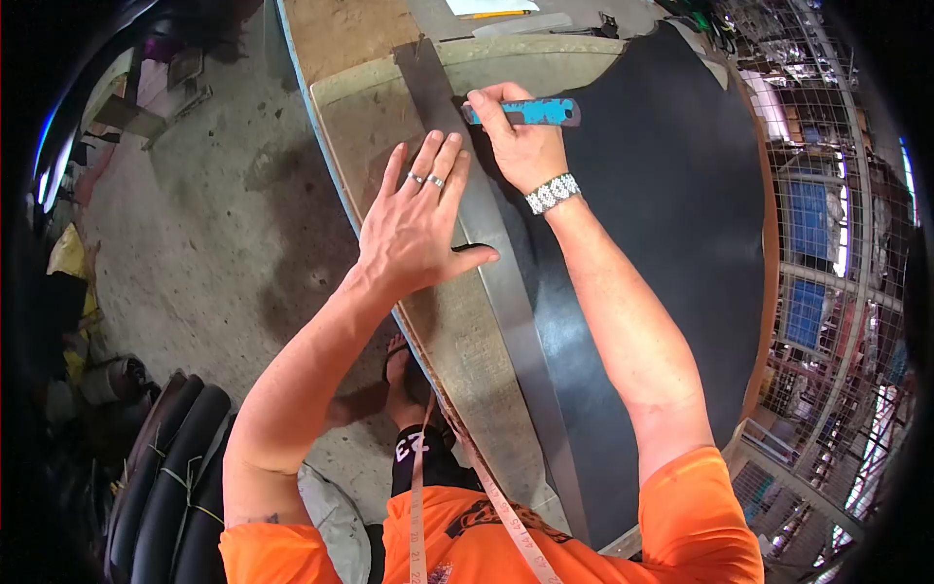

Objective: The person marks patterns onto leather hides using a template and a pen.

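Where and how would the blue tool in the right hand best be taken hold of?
Probably by the end of the blue tool that juts out past the right hand, coming from the person's right and pinching across its long edges. That end is straight-sided and uncovered, while the fingers hide part of the opposite end, so whether a blade is out there cannot be told.

One cam, head-mounted, facing fwd & steeply down, fairly close above the tabletop (pixel 355 34). Wide-angle view w/ dark rounded edges: wearer's orange shirt (pixel 686 506) at btm., floor (pixel 214 195) at L, wire mesh (pixel 827 284) at R.
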`<state>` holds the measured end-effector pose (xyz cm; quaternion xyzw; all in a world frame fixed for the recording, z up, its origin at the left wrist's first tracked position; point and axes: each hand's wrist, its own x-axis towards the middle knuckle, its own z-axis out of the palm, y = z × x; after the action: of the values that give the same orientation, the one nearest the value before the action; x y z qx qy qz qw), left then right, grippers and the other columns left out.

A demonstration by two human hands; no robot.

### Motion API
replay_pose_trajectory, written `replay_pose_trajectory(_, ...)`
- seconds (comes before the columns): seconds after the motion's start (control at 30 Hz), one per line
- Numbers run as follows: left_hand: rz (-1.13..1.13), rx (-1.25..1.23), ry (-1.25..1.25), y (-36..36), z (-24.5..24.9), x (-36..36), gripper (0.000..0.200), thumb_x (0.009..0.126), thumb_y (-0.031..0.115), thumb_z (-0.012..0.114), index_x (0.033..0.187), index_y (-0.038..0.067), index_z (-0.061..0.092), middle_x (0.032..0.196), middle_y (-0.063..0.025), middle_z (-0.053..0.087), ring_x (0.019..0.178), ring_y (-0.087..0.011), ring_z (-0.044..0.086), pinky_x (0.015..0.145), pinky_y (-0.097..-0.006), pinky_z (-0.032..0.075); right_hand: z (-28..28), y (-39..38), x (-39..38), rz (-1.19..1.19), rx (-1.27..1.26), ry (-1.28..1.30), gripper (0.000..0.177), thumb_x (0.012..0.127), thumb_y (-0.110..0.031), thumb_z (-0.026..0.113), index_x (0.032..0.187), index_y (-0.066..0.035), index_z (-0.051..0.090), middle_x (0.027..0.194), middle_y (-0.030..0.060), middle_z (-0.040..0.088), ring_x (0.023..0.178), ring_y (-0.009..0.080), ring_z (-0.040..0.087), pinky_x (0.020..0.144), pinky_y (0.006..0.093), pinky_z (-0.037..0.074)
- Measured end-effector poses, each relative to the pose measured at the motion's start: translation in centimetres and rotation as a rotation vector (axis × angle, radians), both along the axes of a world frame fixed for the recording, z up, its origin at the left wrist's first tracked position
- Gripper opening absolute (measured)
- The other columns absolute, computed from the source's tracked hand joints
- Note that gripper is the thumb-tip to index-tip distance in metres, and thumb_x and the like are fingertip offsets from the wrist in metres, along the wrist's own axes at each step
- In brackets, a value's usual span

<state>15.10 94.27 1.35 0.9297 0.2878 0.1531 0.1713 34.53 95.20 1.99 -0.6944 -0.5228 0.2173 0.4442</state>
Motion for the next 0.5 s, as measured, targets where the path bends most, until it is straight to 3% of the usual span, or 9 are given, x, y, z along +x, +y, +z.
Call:
replay_pose_trajectory(0.1,-0.004,0.014,-0.013,0.1,0.1,0.0,0.114,0.072,0.07,0.078,0.151,-0.004,0.042,0.161,-0.019,0.037,0.154,-0.0344,0.027,0.127,-0.0536,0.019,0.2,0.3,-0.3,-0.022,0.018,-0.047,0.032,0.096,-0.036,0.069,0.094,-0.004,0.07,0.075,0.0108,0.072,0.068,0.0221,0.068,0.065,0.0355,0.053)
replay_pose_trajectory(0.3,-0.029,-0.002,-0.038,-0.1,0.2,0.1,0.117,0.069,0.067,0.083,0.15,-0.007,0.042,0.159,-0.0227,0.038,0.153,-0.0381,0.03,0.126,-0.0526,0.021,0.8,2.2,0.5,0.072,-0.071,-0.328,0.023,0.09,-0.028,0.067,0.086,-0.005,0.07,0.072,0.0171,0.07,0.072,0.0355,0.07,0.068,0.0444,0.055)
replay_pose_trajectory(0.33,-0.027,0.005,-0.025,-0.2,0.2,0.2,0.118,0.068,0.066,0.084,0.149,-0.007,0.042,0.159,-0.0226,0.038,0.152,-0.0381,0.03,0.126,-0.0522,0.022,1.0,2.5,0.9,0.089,-0.179,-0.318,0.023,0.088,-0.028,0.071,0.087,-0.005,0.072,0.072,0.0059,0.074,0.065,0.0164,0.07,0.064,0.0335,0.054)
replay_pose_trajectory(0.5,0.004,0.051,-0.003,-0.3,0.2,0.5,0.121,0.065,0.069,0.085,0.148,-0.008,0.044,0.159,-0.0209,0.039,0.152,-0.0362,0.032,0.125,-0.052,0.025,1.5,1.3,0.9,0.059,-0.281,-0.294,0.021,0.086,-0.025,0.073,0.089,-0.004,0.072,0.075,0.0083,0.076,0.07,0.0163,0.074,0.068,0.0313,0.058)
